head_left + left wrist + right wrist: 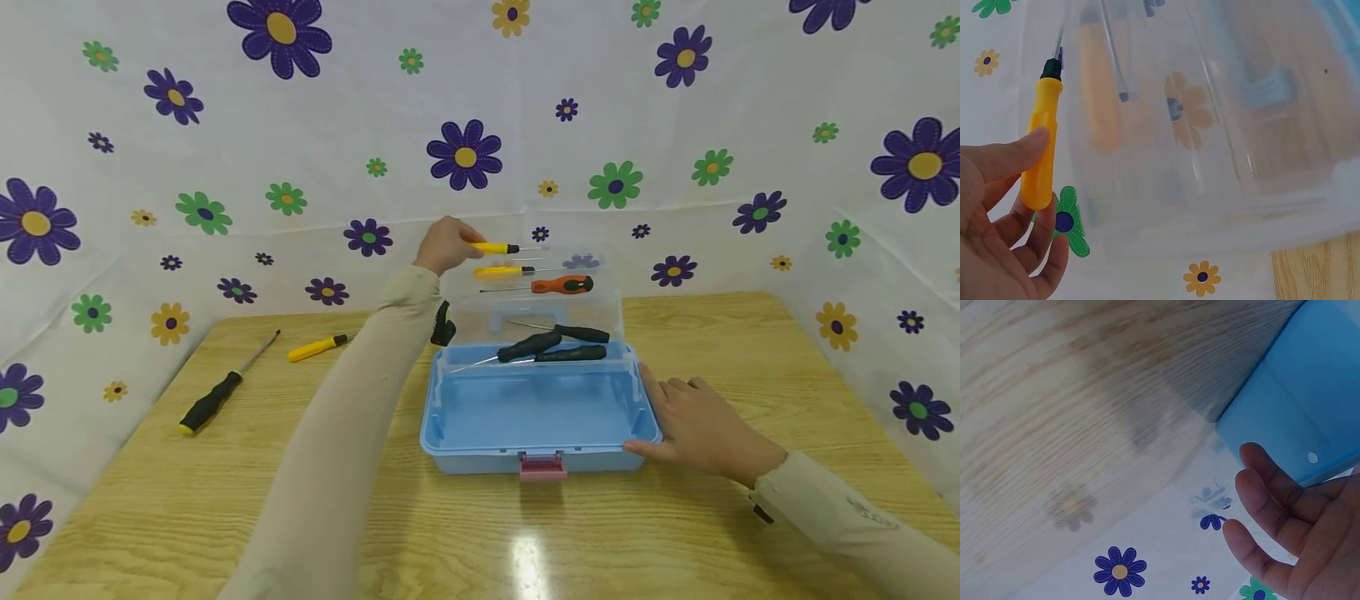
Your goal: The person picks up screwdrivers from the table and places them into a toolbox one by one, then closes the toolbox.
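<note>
At the topmost tier of the clear tray, my left hand pinches a screwdriver by its yellow handle; its shaft points right. A second yellow screwdriver lies just below, then an orange-and-black screwdriver. Lower tiers hold several black-handled screwdrivers. The tray is raised at the back of a blue toolbox, whose lower compartment shows a bare bottom. Along the toolbox's right side rests my right hand, thumb at the front corner. In the right wrist view its other fingers are loosely bent beside the blue wall.
Left of the toolbox, a black-handled screwdriver with a yellow end and a yellow screwdriver lie on the wooden table. A pink latch hangs at the toolbox front. Flower-patterned cloth surrounds the table's back and sides.
</note>
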The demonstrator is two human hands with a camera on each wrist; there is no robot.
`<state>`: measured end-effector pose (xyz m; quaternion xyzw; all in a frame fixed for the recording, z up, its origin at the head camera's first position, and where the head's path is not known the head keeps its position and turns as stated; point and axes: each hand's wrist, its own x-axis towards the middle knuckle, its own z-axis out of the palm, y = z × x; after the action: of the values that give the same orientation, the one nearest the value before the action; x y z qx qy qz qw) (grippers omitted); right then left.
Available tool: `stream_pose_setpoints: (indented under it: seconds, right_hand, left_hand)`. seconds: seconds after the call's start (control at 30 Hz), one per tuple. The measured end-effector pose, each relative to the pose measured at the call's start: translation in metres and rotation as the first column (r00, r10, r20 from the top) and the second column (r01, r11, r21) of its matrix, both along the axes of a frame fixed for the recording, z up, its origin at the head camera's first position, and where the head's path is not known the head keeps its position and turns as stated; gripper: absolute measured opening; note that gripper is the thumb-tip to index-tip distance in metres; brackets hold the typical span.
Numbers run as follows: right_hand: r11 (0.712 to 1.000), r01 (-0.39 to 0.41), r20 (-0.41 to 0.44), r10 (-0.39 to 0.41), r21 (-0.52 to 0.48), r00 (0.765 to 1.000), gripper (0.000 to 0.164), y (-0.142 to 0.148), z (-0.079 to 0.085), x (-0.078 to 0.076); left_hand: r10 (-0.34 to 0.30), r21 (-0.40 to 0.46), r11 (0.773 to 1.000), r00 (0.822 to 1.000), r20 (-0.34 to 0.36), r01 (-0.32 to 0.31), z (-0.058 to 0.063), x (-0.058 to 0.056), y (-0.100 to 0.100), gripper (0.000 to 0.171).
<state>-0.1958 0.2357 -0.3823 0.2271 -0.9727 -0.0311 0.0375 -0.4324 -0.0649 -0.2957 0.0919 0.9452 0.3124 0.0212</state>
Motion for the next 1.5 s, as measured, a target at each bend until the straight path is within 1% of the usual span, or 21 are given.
stream_pose_setpoints:
  seconds: [0.27, 0.47, 0.63, 0.8, 1.07, 1.2, 1.5]
  right_hand:
    - [1.0, -0.003, -0.002, 0.003, -0.002, 1.0, 0.105, 0.0002, 0.0006, -0.0007]
    - [1.0, -0.011, -0.015, 0.011, 0.0, 1.0, 0.105, 0.0002, 0.0007, -0.001]
    - [1.0, -0.015, -0.013, 0.015, -0.001, 1.0, 0.105, 0.0, 0.001, -0.0012]
    - [1.0, -0.012, -0.009, 0.012, -0.002, 1.0, 0.105, 0.0004, 0.0006, -0.0012]
    - [1.0, -0.008, -0.005, 0.008, 0.003, 1.0, 0.105, 0.0014, -0.0011, -0.0011]
    - [1.0, -0.008, -0.006, 0.008, 0.0, 1.0, 0.105, 0.0011, -0.0009, -0.0013]
    - [1.0, 0.001, 0.006, -0.001, 0.003, 1.0, 0.106, 0.0006, 0.0, -0.0009]
  left_hand:
    - [0.022, -0.048, 0.999, 1.0, -0.003, -0.022, -0.0042, -0.0044, 0.0019, 0.025]
    - [0.025, -0.081, 0.996, 1.0, -0.013, -0.026, -0.0059, -0.0049, 0.0043, 0.023]
    - [0.032, -0.1, 0.994, 0.999, 0.004, -0.032, -0.0048, -0.004, 0.0061, 0.024]
    - [0.028, -0.118, 0.993, 0.999, 0.023, -0.025, -0.0026, -0.0024, 0.0077, 0.025]
    - [0.014, -0.154, 0.988, 0.999, 0.033, -0.009, 0.0001, 0.002, 0.0078, 0.025]
    - [0.005, -0.17, 0.985, 0.999, 0.033, 0.001, -0.0016, 0.0022, 0.0059, 0.026]
    - [-0.001, -0.17, 0.985, 1.0, 0.025, 0.005, -0.0075, -0.0017, -0.0008, 0.025]
